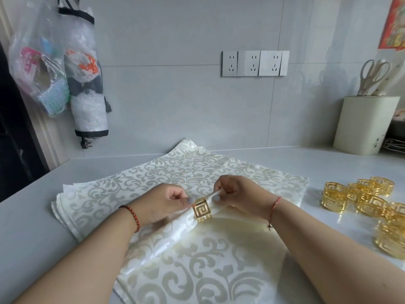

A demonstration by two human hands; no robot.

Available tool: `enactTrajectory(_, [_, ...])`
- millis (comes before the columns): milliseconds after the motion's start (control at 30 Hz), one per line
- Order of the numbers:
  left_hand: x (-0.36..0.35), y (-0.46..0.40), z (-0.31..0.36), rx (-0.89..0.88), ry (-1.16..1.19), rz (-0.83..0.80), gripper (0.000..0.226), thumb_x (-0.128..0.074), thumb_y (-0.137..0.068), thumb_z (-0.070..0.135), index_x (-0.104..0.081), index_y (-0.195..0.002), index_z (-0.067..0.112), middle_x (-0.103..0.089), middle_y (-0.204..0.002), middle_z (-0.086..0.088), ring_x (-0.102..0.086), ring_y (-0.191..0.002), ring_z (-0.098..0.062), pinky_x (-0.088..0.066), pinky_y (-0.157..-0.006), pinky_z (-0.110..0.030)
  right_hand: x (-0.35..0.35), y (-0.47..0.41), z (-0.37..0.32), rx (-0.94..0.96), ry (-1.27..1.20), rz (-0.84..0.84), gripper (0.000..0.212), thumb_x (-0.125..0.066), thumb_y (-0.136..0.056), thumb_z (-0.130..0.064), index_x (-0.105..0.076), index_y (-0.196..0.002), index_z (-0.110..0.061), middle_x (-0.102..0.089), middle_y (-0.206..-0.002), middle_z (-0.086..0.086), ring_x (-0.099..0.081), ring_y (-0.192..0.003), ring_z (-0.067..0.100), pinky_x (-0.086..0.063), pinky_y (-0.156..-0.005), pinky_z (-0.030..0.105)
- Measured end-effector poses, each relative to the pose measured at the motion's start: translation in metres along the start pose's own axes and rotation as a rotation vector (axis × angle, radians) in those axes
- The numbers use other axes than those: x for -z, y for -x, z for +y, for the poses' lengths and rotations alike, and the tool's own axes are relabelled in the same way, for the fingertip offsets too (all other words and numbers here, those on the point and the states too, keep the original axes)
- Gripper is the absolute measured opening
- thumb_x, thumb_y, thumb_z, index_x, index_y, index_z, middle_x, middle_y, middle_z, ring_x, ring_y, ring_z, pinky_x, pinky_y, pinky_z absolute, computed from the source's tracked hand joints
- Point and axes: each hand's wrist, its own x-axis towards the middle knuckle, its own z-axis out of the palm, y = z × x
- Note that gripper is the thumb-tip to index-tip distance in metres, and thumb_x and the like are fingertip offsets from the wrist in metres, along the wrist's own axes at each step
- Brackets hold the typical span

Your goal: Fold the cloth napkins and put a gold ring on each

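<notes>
A rolled cream damask napkin with a pale scroll pattern (175, 227) lies diagonally at the centre of the view, on top of a stack of flat cream damask napkins (171, 170) spread on the pale grey countertop (28, 218). A gold metal ring with a cut-out Greek-key pattern (202, 210) encircles the rolled napkin near its upper end.

The left hand (163, 202) grasps the rolled napkin just at the 9 o'clock side of the ring, fingers curled, thumb tip touching the ring's edge. A red braided bracelet (132, 216) sits on that wrist.

The right hand (236, 194) pinches the napkin tip protruding from the ring at its 3 o'clock side, between thumb and curled fingers. A thin red string bracelet (274, 208) sits on that wrist.

A cluster of loose gold cut-out rings (363, 198) rests on the countertop at 3 o'clock, well apart from the hands.

At 2 o'clock, a cream plastic utensil holder (363, 126) stands against the wall, with white-handled scissors (372, 75) in it. A row of white wall sockets (255, 63) is mounted at 12 o'clock. Clear plastic bags with mixed contents (54, 71) hang at 10 o'clock.
</notes>
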Motion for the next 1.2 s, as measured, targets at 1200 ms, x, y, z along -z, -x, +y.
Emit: enactTrajectory(1200, [-0.002,0.013,0.008,0.094,0.535,0.175,0.051,-0.077,-0.057,0.006,-0.056,-0.103,0.01,-0.063,-0.097,-0.024,-0.061,-0.074,-0.031,-0.051,-0.062,-0.034,0.019,0.006,0.01,-0.107,-0.555,0.048,0.022,-0.072,-0.077,-0.003,-0.063,-0.095,-0.014,-0.065,-0.085,0.008,-0.062,-0.083,0.023,-0.046,-0.088,0.04])
